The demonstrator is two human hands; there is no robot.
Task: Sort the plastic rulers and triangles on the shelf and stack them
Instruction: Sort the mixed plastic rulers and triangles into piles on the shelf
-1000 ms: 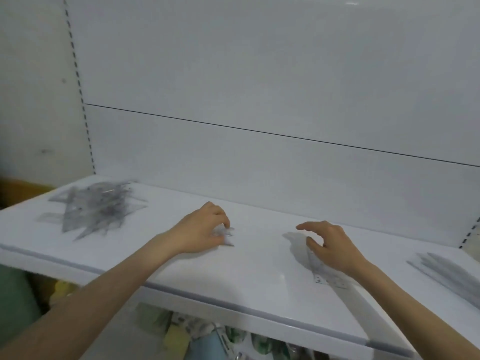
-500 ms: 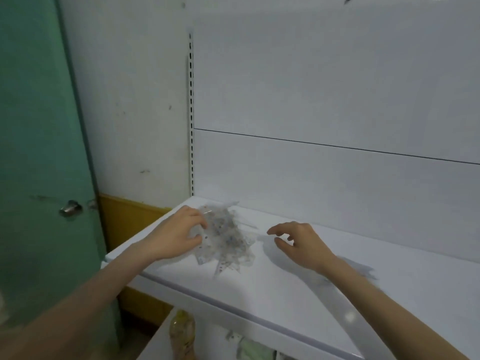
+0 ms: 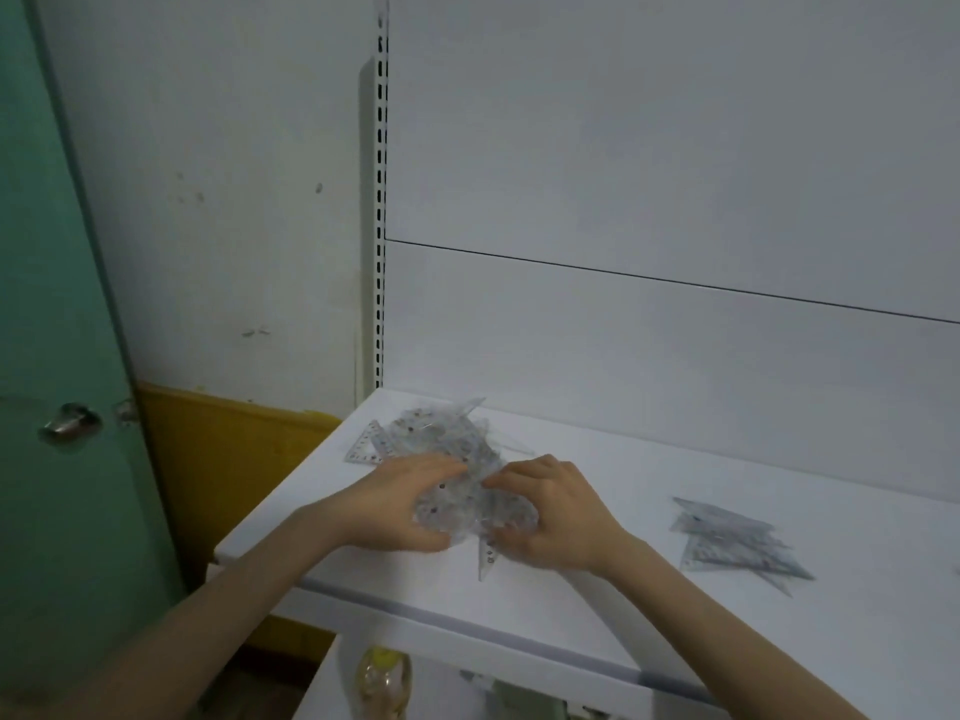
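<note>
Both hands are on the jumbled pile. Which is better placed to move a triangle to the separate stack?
Probably the right hand: it grips the jumbled pile on the side nearer the triangle stack; the left hand would have to cross it.

Jumbled pile [image 3: 452,459] lies left of triangle stack [image 3: 737,537] on shelf [image 3: 649,589].

A jumbled heap of clear plastic rulers and triangles [image 3: 457,459] lies at the shelf's [image 3: 597,605] left end; a flatter stack of what look like triangles [image 3: 737,543] lies well apart to the right.
</note>
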